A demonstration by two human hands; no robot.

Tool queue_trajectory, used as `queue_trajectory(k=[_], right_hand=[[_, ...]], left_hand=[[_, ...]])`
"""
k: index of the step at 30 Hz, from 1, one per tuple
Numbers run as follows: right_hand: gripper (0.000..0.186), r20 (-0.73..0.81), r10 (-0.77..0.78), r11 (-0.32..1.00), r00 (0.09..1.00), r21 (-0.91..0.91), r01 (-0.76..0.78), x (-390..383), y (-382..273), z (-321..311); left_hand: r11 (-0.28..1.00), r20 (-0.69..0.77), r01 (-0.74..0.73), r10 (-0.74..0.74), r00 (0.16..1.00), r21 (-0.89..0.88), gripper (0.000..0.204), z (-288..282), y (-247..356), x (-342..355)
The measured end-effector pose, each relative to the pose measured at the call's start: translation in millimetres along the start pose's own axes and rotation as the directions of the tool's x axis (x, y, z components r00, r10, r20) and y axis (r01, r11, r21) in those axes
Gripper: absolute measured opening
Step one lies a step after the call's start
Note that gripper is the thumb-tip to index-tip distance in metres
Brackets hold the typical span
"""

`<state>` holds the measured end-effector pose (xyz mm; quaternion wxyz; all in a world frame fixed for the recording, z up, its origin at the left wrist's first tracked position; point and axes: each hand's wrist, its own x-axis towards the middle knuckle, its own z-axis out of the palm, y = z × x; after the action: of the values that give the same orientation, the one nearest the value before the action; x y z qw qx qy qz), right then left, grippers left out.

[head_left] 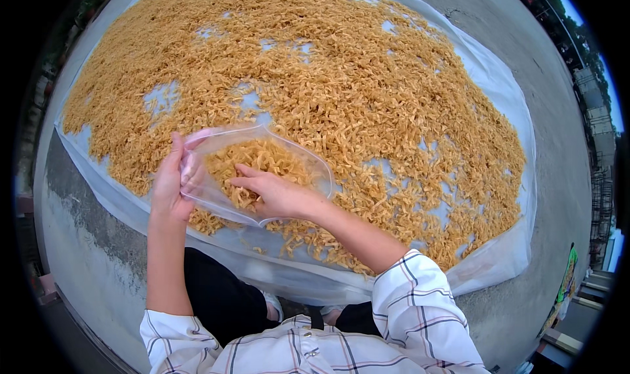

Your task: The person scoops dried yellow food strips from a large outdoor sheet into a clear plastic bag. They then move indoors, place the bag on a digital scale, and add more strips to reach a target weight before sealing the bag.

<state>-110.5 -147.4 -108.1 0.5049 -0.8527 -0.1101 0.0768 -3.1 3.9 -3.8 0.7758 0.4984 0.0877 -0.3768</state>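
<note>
Concrete ground (558, 131) stretches out grey on both sides, with low structures and greenery bent along the fisheye rim. On it lies a white sheet (489, 55), most of it covered by a broad, uneven layer of golden-yellow strips (367, 91), short and curled; pale patches of cloth show through in places.

Near the person, above the close left part of the sheet, is a clear plastic bag (220, 204), its mouth gaping upward and more strips visible inside. The left hand (172, 183) holds the bag at its left end — thumb pointing up, the other fingers seen blurrily through the film, closed on the plastic. The right hand (270, 193) reaches across into the mouth, back of the hand up, over the strips inside. Two of its fingers stand out straight and a little apart, pointing left; the rest are hidden, so I cannot tell whether they pinch anything.

Below are a white checked shirt (295, 348) with its sleeves above the forearms, dark trousers (220, 295) and, between sheet and shirt, part of the shoes (273, 303).
</note>
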Motion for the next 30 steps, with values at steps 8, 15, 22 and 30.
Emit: queue_trajectory(k=[8, 15, 22, 30], right_hand=[[0.038, -0.291, 0.414, 0.908, 0.862, 0.194, -0.371, -163.2, 91.0, -126.6], [0.106, -0.478, 0.563, 0.662, 0.674, -0.228, -0.714, -360.8, 144.7, 21.7], [0.132, -0.414, 0.79, 0.408, 0.452, -0.196, -0.892, -417.1, 142.7, 117.4], [0.092, -0.174, 0.439, 0.838, 0.882, -0.275, -0.472, -260.4, 170.0, 24.4]], left_hand=[[0.996, -0.058, -0.04, 0.035, 0.998, -0.081, 0.05, -4.1, 10.5, -6.1], [0.997, -0.065, -0.059, 0.056, 0.996, -0.056, 0.052, -13.3, 14.1, -10.4], [0.997, -0.087, -0.068, 0.066, 0.994, -0.023, 0.052, -6.1, 8.0, -0.1], [0.998, -0.136, -0.066, 0.062, 0.989, -0.02, 0.049, -5.6, 9.9, -3.3]])
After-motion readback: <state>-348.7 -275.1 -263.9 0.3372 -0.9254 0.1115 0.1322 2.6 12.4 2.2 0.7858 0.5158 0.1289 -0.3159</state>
